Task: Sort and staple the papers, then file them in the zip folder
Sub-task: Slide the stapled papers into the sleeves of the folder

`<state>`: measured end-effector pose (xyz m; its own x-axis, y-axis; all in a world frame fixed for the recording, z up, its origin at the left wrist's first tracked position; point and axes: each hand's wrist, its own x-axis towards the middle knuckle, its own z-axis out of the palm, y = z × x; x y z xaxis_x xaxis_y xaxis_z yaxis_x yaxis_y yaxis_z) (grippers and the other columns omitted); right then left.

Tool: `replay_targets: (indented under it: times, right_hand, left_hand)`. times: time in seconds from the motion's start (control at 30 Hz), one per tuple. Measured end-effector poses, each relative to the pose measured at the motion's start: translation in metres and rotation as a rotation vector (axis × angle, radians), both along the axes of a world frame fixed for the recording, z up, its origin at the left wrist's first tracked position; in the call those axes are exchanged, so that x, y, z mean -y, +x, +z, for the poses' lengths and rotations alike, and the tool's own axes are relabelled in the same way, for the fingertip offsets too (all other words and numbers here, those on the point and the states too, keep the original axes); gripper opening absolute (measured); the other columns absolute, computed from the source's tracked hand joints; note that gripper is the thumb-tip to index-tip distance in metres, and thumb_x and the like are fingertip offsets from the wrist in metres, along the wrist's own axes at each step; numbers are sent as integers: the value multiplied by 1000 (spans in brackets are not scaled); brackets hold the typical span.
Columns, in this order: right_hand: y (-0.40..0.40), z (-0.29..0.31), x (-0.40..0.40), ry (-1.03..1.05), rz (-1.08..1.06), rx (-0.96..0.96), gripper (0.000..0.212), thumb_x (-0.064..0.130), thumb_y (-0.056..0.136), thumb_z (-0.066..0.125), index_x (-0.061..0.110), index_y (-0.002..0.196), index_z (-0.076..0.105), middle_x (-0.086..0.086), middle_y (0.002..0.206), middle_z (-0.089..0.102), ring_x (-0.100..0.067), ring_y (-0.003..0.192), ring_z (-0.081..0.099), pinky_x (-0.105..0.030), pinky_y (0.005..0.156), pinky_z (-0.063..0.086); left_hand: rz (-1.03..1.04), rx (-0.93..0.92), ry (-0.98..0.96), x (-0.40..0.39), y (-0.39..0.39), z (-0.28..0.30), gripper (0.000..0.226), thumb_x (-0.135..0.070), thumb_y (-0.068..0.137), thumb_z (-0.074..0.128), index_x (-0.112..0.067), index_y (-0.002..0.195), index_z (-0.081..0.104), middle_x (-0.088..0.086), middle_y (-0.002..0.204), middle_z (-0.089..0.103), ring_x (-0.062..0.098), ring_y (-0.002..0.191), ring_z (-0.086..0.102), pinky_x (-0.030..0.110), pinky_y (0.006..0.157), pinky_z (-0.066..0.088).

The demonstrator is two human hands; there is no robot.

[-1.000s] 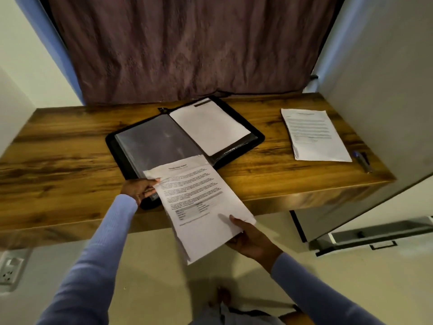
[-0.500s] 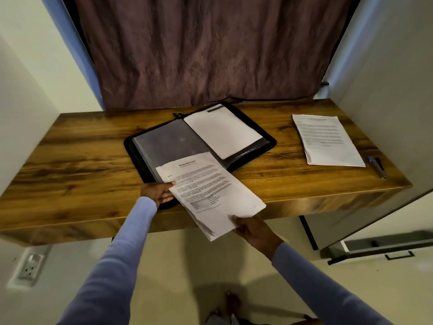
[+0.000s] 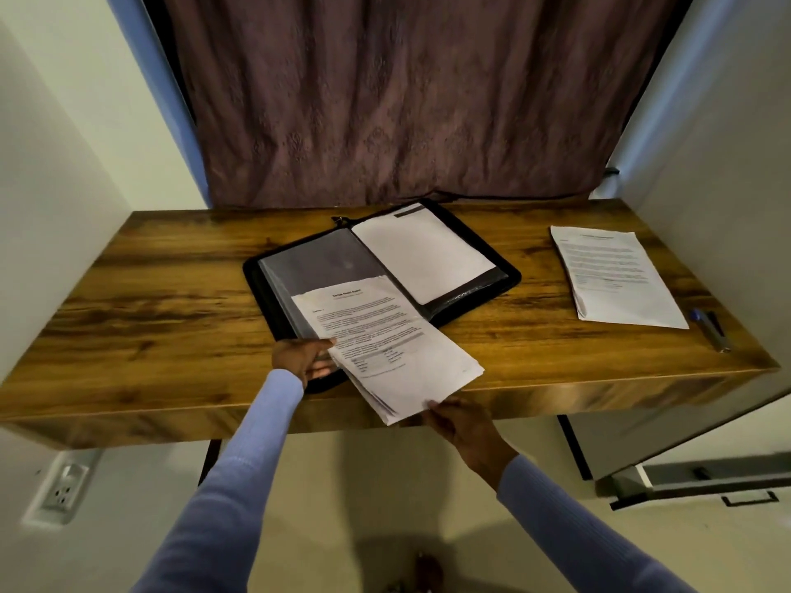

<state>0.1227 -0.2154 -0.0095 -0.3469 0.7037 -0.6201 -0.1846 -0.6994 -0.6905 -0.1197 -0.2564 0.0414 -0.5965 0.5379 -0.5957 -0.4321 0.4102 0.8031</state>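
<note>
The left hand is holding the sleeve open while the right hand is pinching the stapled report; it should feed in squarely, without buckling.

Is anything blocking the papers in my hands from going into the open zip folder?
Nothing visible blocks them. The papers already overlap the folder's clear left sleeve, held by the left hand and right hand.
</note>
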Motion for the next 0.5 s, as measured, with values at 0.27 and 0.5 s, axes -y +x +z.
replay_targets:
  times: [0.27, 0.5]
  right_hand:
    - [-74, 20, -32, -92, -71, -16, 23, -1, 91, 52, -10, 112, 51, -20, 91, 65, -29, 71, 69, -29, 55, 58]
    - [-110, 27, -52, -114, -54, -25, 16, -1, 81, 65, -6, 96, 61, -17, 90, 67, -23, 74, 67, -24, 53, 58]
  left_hand:
    - [59, 3, 16, -4, 0, 5, 42, -4, 77, 73, 8, 113, 55, 22, 105, 64, 31, 80, 62, 37, 61, 50]
    - [44, 19, 12, -5, 0, 5, 34, -8, 79, 73, 3, 107, 60, 17, 92, 65, 23, 64, 64, 24, 42, 52]
